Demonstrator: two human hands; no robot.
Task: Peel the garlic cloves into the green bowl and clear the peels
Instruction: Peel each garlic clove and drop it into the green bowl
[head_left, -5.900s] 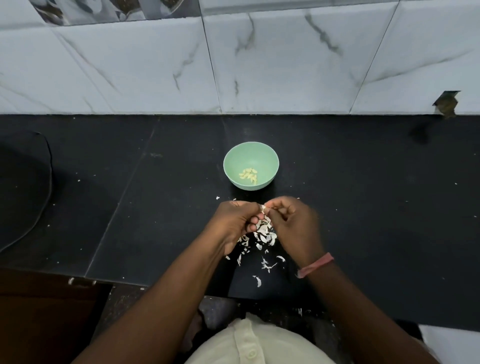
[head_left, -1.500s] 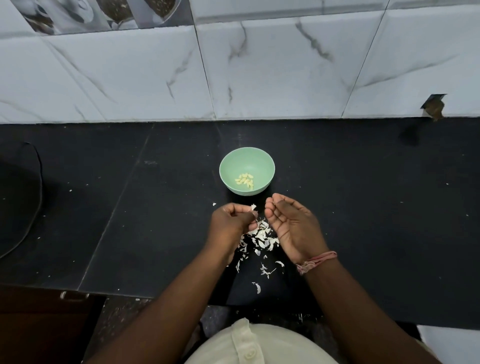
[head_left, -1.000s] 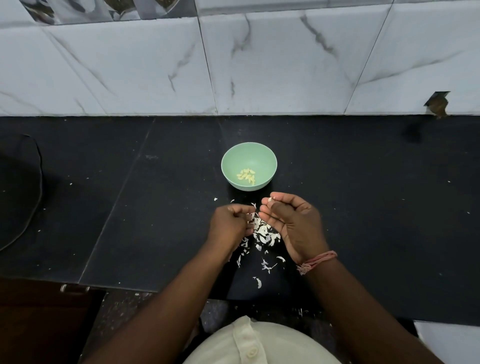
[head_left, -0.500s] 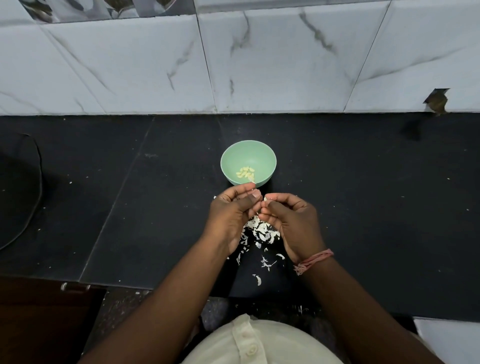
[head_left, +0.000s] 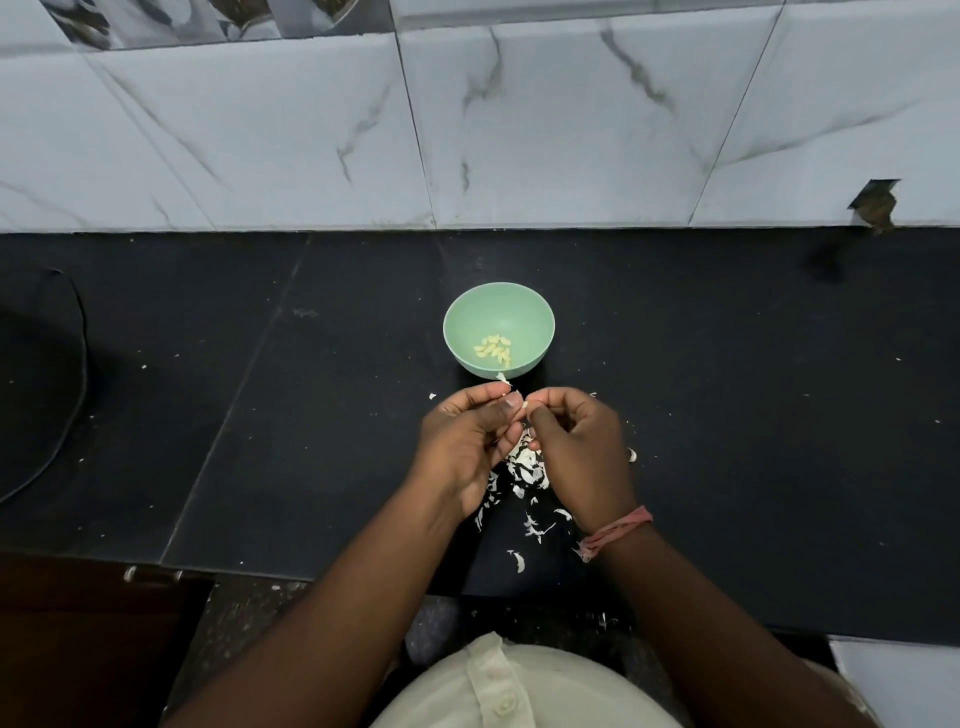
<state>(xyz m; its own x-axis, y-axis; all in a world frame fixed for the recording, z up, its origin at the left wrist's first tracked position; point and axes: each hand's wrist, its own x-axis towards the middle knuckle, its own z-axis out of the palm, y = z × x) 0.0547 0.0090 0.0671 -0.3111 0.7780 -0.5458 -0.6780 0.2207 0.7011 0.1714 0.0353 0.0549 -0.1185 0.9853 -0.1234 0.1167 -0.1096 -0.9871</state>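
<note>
Both hands meeting just in front of green bowl (head_left: 498, 312), fingertips touching. L hand (head_left: 470, 441) pinching a thin white peel strip (head_left: 503, 379), which is sticking up twd bowl's near rim. R hand (head_left: 576, 441) curled, fingers pinching a small clove betw the two hands; clove mostly hidden. Vs 0.5 s ago: peel strip now showing above L fingers; hands abt same spot. Peeled cloves (head_left: 493, 348) lying in bowl bottom. Peel pile (head_left: 527, 467) sitting on black counter (head_left: 727, 415) under the hands. Pink thread band (head_left: 615, 530) on R wrist
</note>
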